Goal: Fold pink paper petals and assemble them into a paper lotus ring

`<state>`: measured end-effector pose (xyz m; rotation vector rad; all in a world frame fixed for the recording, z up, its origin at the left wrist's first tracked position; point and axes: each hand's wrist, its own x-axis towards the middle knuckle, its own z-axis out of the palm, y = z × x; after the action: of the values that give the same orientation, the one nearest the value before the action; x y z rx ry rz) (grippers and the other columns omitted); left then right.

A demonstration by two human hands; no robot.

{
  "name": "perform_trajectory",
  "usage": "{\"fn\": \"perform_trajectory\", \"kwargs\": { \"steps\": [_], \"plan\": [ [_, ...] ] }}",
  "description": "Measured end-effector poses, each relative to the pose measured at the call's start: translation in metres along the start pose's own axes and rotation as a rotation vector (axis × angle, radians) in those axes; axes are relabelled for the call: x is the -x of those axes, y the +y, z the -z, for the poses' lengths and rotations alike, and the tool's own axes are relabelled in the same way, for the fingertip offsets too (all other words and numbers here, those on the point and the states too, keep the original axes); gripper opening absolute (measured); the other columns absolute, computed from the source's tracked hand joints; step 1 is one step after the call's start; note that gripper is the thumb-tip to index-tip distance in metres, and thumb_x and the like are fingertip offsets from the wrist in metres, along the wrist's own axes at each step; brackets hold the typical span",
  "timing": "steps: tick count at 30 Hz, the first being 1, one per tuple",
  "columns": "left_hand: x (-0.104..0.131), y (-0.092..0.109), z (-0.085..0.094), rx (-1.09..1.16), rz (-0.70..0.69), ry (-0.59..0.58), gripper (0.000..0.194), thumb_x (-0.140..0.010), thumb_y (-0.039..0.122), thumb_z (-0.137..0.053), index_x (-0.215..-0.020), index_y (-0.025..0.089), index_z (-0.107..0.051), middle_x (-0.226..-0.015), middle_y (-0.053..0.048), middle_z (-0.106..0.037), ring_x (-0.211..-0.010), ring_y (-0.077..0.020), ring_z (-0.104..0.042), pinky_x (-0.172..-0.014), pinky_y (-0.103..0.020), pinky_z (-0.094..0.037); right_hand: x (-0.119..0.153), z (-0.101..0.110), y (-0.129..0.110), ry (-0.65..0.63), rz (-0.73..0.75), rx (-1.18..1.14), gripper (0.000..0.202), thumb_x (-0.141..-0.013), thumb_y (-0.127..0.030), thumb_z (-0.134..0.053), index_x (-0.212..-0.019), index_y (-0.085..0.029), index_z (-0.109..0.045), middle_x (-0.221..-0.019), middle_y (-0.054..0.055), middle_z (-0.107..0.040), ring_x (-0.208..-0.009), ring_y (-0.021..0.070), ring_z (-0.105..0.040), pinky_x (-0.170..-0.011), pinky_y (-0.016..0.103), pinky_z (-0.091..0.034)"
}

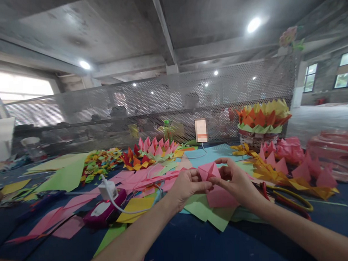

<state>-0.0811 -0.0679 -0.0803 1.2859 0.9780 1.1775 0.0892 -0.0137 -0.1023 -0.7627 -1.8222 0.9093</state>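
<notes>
Between my two hands is a piece of pink folded paper (209, 171), with creased, pointed faces. My left hand (190, 187) pinches its left side with thumb and fingers. On the other side, my right hand (233, 182) grips the paper's lower right edge between thumb and fingers. Directly beneath lie a flat pink sheet (222, 197) and light green sheets (211, 213) on the dark blue table (176, 245). Some fingertips are hidden behind the folded paper.
Scissors (292, 201) lie right of my right arm. A purple power strip (104, 209) with a white charger (108, 189) sits left. Finished pink paper points (157, 145) stand behind. A basket of paper petals (262, 120) and a clear pink jar (338, 154) stand right. A mesh partition (159, 95) crosses behind.
</notes>
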Motion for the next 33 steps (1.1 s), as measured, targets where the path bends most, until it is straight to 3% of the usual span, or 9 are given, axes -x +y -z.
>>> {"fn": "perform_trajectory", "kwargs": {
  "steps": [8,12,18,33],
  "plan": [
    [-0.0019,-0.0020,0.0034,-0.043,0.059,0.075,0.036,-0.058,0.031,-0.079,-0.083,0.010,-0.065,-0.082,-0.012,-0.070,-0.073,-0.0192,-0.067,-0.070,-0.029,-0.052,0.0008,-0.0014,-0.0011,-0.031,-0.011,0.015,0.046,-0.076,-0.048,-0.060,-0.108,-0.019,-0.046,-0.071,0.001,-0.059,-0.063,0.0151,-0.056,-0.056,0.026,-0.042],
    [-0.0030,-0.0018,0.0049,-0.031,0.038,0.071,0.037,-0.059,0.031,-0.079,-0.085,0.010,-0.065,-0.082,-0.012,-0.070,-0.075,-0.0191,-0.067,-0.072,-0.030,-0.053,0.0005,-0.0009,-0.0024,-0.100,0.019,-0.021,0.034,-0.085,-0.048,-0.047,-0.100,-0.018,-0.053,-0.080,0.003,-0.062,-0.070,0.0143,-0.056,-0.060,0.025,-0.042],
    [-0.0010,0.0020,0.0018,-0.075,0.077,0.098,0.039,-0.058,0.032,-0.079,-0.084,0.008,-0.065,-0.080,-0.013,-0.070,-0.074,-0.0182,-0.067,-0.069,-0.026,-0.052,-0.0002,-0.0007,0.0005,-0.127,0.027,0.103,0.032,-0.087,-0.044,-0.045,-0.072,-0.017,-0.055,-0.065,-0.001,-0.057,-0.062,0.0128,-0.052,-0.056,0.023,-0.038],
    [-0.0010,0.0001,0.0011,-0.068,0.085,0.101,0.039,-0.059,0.032,-0.078,-0.087,0.008,-0.065,-0.081,-0.013,-0.071,-0.075,-0.0187,-0.068,-0.068,-0.024,-0.053,0.0018,0.0023,0.0011,-0.104,0.061,0.318,0.035,-0.087,-0.043,-0.044,-0.063,-0.019,-0.050,-0.057,-0.001,-0.057,-0.054,0.0118,-0.049,-0.053,0.023,-0.033]
  ]
}}
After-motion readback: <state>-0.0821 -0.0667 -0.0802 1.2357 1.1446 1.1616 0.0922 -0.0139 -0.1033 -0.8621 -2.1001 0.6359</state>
